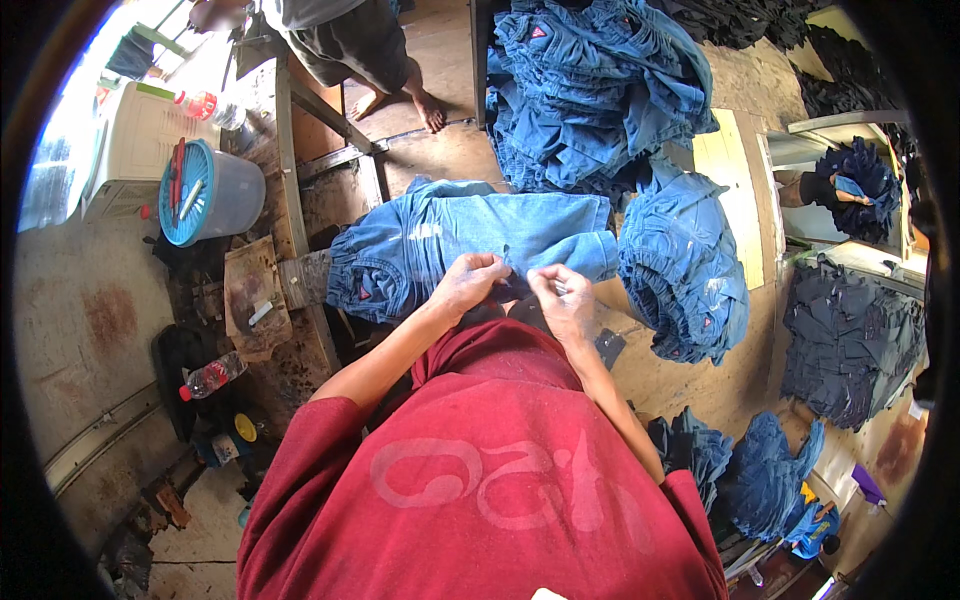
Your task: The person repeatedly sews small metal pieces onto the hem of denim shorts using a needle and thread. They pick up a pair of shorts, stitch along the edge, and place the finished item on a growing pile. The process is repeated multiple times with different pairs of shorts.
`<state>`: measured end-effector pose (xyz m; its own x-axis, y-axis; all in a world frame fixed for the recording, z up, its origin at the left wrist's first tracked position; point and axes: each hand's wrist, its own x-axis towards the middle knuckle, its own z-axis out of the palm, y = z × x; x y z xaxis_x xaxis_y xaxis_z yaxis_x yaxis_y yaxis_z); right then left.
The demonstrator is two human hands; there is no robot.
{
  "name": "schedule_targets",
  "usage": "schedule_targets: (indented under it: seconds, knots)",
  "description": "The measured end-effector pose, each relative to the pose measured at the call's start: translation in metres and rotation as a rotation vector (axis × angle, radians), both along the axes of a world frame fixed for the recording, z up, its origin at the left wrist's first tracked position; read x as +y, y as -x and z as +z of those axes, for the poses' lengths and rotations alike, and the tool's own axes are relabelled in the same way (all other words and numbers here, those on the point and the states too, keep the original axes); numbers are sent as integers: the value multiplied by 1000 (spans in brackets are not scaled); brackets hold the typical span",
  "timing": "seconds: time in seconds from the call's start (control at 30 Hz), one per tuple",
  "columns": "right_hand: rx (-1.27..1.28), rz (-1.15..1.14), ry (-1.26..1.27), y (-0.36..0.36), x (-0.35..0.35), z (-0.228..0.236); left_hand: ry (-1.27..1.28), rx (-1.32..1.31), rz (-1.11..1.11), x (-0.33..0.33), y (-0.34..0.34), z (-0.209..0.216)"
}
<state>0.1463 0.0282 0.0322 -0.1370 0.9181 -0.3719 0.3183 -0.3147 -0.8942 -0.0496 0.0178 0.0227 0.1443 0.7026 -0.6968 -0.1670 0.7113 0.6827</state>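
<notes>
Blue denim trousers [500, 222] lie across a narrow support in front of me, their gathered waistband to the left and the legs to the right. My left hand [468, 285] pinches the near edge of the denim, where a dark fold hangs below the fingertips. Close beside it, my right hand [565, 303] is closed, thumb and fingers pressed together. A small pale thing shows among its fingers, too small to name. The two hands are a little apart, both just in front of my red shirt [500, 430].
Denim piles rise at the far side [600, 90] and to the right [685, 265]. Dark garments [855, 340] are stacked farther right. On the left stand a lidded bucket [230, 190] and a bottle [213, 375]. Another person's bare feet [428, 108] show beyond.
</notes>
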Motion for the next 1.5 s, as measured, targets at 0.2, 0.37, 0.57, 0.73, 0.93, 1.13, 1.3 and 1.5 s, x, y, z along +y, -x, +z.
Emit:
schedule_targets:
  seconds: [0.2, 0.37, 0.57, 0.73, 0.93, 1.13, 1.3, 1.5]
  knots:
    - [-280, 68, 125, -12, 9, -12, 92, -51, -8, -3, 2, 1]
    - [-138, -51, 28, -13, 2, -32, 24, 12, -47, -4, -2, -2]
    - [-10, -98, 33, -16, -1, -28, 227, -74, 110, -4, 3, 3]
    - [-74, -36, 7, -17, 0, -28, 102, 61, -63, 5, 1, 3]
    - [-10, -86, 40, -18, -3, -27, 235, -141, 14, 4, 11, -6]
    - [-33, -78, 39, -17, -6, -22, 59, -82, -125, 1, 11, -14]
    - [-58, -72, 36, -19, -5, -27, 162, -231, -51, 0, 20, -6]
    - [-14, -87, 43, -14, -12, -27, 64, -96, -239, 9, 13, 1]
